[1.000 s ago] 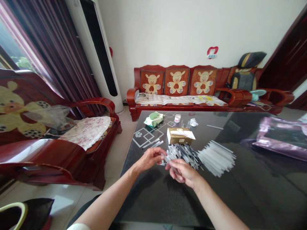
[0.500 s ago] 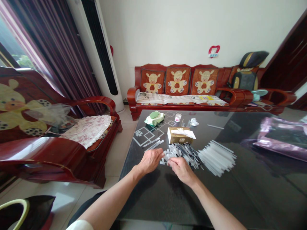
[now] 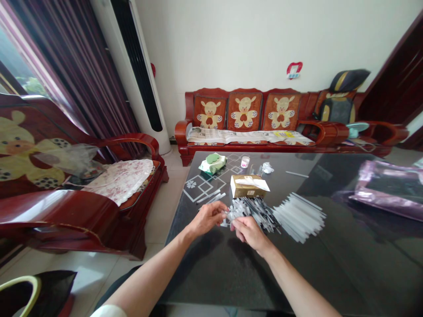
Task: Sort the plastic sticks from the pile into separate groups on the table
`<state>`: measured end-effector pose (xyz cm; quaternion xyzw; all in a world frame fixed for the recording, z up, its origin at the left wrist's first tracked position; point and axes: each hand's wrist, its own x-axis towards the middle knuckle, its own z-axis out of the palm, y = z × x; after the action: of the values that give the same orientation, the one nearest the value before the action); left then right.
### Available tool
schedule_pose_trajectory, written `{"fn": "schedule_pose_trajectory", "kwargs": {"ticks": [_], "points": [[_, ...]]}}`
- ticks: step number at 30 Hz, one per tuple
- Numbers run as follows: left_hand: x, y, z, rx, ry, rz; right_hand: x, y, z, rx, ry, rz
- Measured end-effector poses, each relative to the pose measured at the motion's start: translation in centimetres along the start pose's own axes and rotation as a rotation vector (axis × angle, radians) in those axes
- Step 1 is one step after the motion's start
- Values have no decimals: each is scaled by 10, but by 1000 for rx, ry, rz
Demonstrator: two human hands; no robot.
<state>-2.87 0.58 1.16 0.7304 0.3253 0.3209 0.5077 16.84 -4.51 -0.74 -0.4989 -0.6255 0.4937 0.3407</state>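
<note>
My left hand (image 3: 209, 217) is raised just over the dark table (image 3: 214, 273), thumb and fingertips drawn together at a small pale piece too tiny to name. Close beside it, my right hand (image 3: 248, 232) has its fingers curled in a pinch; what it grips is hidden. Beyond both hands lies a pile of thin black-and-white sticks (image 3: 259, 213), resembling pen refills, with small clear pieces at its left end. A fan of translucent white tubes (image 3: 300, 217) lies to its right. Several more thin tubes (image 3: 216, 197) rest beyond my left hand.
A tissue box (image 3: 249, 187) stands behind the pile. Farther back are a wet-wipe pack (image 3: 213, 163), a small white cup (image 3: 245, 162), crumpled tissue (image 3: 267, 167) and a single tube (image 3: 296, 175). A purple plastic bag (image 3: 386, 189) lies at the right. Wooden sofas stand around.
My left hand has rolled and lifted slightly, so its thumb and fingertips show more. The right hand's fingers have shifted a little, staying near the same spot. The piles look unchanged.
</note>
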Motion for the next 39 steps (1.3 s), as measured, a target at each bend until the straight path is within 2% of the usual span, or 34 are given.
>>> {"fn": "schedule_pose_trajectory", "kwargs": {"ticks": [2,4,9,12,17,20,23,29,32,35,39], "points": [[0,2,-1,45,-4,15,-1,-2,0,164,-64,102],[0,7,-2,186,13,52,-3,-5,0,249,-90,143],[-3,22,-2,505,30,229,-3,-8,0,179,-54,29],[-4,23,0,579,22,208,-4,-9,-2,-39,10,-113],[3,10,4,597,50,74,-10,-14,-3,-726,239,-359],[6,2,6,523,12,-42,-12,-16,-2,-903,267,-406],[4,3,6,477,8,-84,-9,-11,-2,-802,254,-345],[-3,19,0,418,-11,123,1,6,-3,-200,48,-124],[-2,18,1,493,1,172,1,7,0,-62,-14,-61],[0,15,4,577,69,178,0,2,2,-106,15,-83],[1,14,9,615,140,62,-4,-8,2,-530,173,-243]]}}
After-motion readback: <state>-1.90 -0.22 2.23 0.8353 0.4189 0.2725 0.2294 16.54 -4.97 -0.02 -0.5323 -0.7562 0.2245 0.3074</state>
